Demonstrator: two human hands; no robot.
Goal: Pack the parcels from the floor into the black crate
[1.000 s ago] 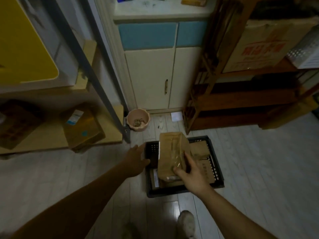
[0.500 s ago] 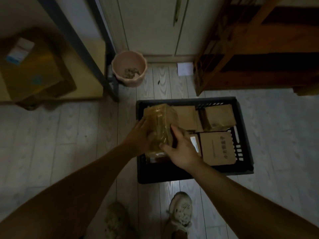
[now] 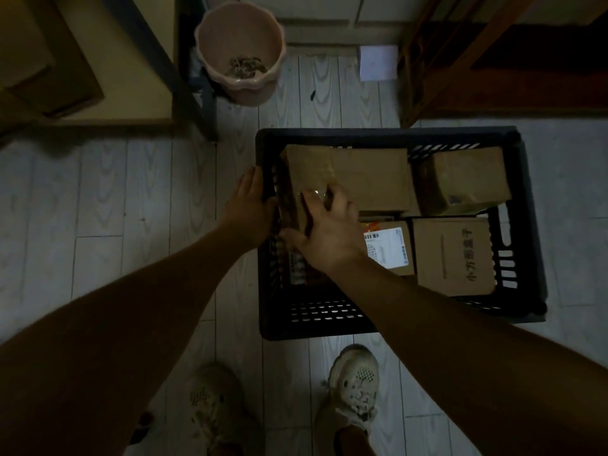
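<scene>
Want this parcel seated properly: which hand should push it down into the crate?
Right. The right hand grips the taped parcel from above, inside the black crate. The left hand sits at the crate's left rim, likely better for steadying.

My right hand (image 3: 329,232) grips a taped brown parcel (image 3: 309,169) inside the black crate (image 3: 388,134); my left hand (image 3: 250,205) grips its rim.

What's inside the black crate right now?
Five brown parcels show in the black crate: a taped parcel the right hand holds by the left wall, a back-middle box, a back-right box, a labelled box and a printed box. Anything beneath them is covered.
</scene>
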